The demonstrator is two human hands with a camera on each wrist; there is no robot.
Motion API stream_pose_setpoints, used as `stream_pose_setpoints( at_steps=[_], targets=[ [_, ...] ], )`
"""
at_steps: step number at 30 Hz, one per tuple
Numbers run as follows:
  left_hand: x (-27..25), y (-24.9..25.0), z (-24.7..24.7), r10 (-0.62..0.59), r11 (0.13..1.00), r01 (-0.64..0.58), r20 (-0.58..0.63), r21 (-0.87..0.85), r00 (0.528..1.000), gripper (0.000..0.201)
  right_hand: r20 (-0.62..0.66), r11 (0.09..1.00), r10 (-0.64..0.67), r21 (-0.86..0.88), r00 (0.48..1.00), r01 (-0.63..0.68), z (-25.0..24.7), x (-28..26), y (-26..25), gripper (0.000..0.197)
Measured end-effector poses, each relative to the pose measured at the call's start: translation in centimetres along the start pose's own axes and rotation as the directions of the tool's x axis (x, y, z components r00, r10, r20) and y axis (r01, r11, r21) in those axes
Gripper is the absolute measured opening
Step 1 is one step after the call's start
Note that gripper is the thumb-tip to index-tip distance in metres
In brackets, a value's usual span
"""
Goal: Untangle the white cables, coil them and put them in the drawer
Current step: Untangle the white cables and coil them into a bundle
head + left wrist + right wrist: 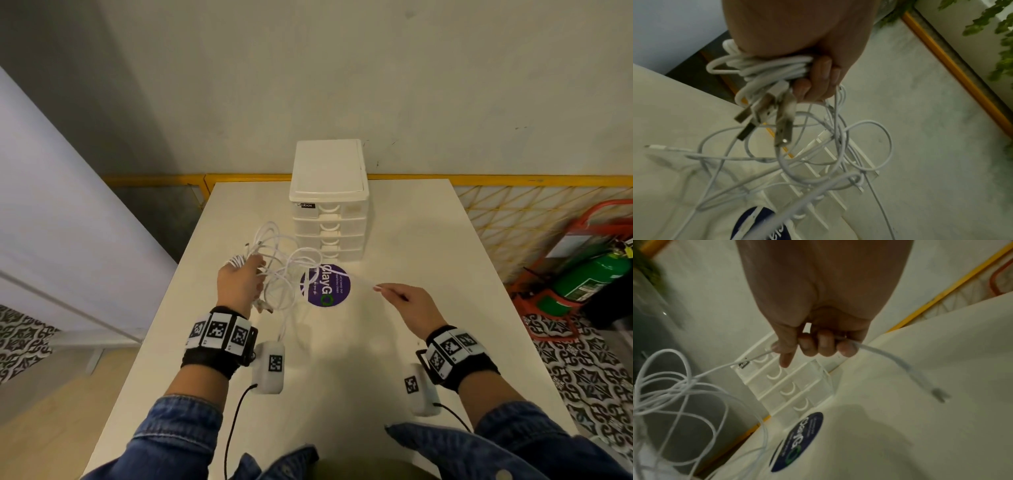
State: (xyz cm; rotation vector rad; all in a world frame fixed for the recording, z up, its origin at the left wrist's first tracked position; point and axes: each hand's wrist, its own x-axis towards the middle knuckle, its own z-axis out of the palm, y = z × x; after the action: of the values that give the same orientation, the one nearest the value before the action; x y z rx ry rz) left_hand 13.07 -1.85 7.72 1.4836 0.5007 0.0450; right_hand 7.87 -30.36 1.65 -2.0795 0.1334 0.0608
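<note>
Our left hand (239,284) clutches the cables (291,270), our right hand (407,305) pinches one strand (890,356) — tugging hard could tighten the knot.

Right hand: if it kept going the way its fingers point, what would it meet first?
The right hand points up-left along the taut white cable; it would likely meet the tangled white cable loops first, though depth is unclear.

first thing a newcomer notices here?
The tangle of white cables, bunched in the left hand above the table's left-centre, USB plugs dangling below the fingers. Next, the one strand the right hand pinches and draws rightward over the purple round sticker. Behind both stands the white four-drawer unit, all drawers shut.
</note>
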Motion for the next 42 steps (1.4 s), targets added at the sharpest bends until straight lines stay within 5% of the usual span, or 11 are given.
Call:
stream_pose_setpoints(
  at_steps=[5, 9, 16, 21, 24, 29, 35, 40, 42],
  targets=[
    [-0.4, -0.6, 0.8, -0.017, 0.999, 0.021, 0.088, -0.050, 0.996, 0.015, 0.029, 0.995, 0.098, 0.029, 0.995, -0.098, 1.0, -0.6, 1.6, 0.030],
    [-0.4, -1.3, 1.8, -0.017, 0.999, 0.027, 0.205, -0.042, 0.979, 0.019, -0.049, 1.000, -0.002, -0.001, 0.999, 0.002, 1.4, -0.4, 1.0, 0.046],
    [-1.1, -2.2, 2.0, 0.005, 0.979, -0.070, 0.314, 0.194, 0.949, 0.043, -0.142, 0.978, -0.152, -0.162, 0.978, 0.128, 0.7, 0.3, -2.6, 0.028],
    [-1.5, -2.7, 2.2, 0.049, 0.957, -0.166, 0.430, 0.239, 0.902, 0.034, -0.167, 0.961, -0.252, -0.159, 0.953, 0.227, 1.3, 0.8, -4.8, 0.022],
    [-1.7, -2.9, 2.4, 0.083, 0.947, -0.189, 0.370, 0.260, 0.925, 0.034, -0.136, 0.959, -0.266, -0.143, 0.954, 0.246, 1.5, 0.8, -5.6, 0.015],
    [-0.9, -2.3, 1.9, 0.030, 0.990, -0.053, 0.169, 0.130, 0.985, 0.030, -0.132, 0.978, -0.207, -0.065, 0.969, 0.200, 0.2, 0.2, -6.0, 0.009],
    [-0.8, -3.1, 2.2, 0.093, 0.974, -0.123, 0.162, 0.190, 0.982, 0.041, -0.052, 0.952, -0.289, -0.117, 0.956, 0.282, 2.5, -0.9, -7.5, 0.010],
    [-1.2, -2.6, 1.5, 0.171, 0.931, -0.218, 0.180, 0.291, 0.969, 0.048, -0.273, 0.930, -0.362, -0.180, 0.891, 0.322, 2.0, -0.8, -7.7, 0.026],
    [-1.4, -2.7, 1.6, 0.172, 0.928, -0.226, 0.198, 0.296, 0.965, 0.045, -0.248, 0.913, -0.398, -0.201, 0.883, 0.355, 2.2, -1.2, -8.0, 0.023]
  ],
)
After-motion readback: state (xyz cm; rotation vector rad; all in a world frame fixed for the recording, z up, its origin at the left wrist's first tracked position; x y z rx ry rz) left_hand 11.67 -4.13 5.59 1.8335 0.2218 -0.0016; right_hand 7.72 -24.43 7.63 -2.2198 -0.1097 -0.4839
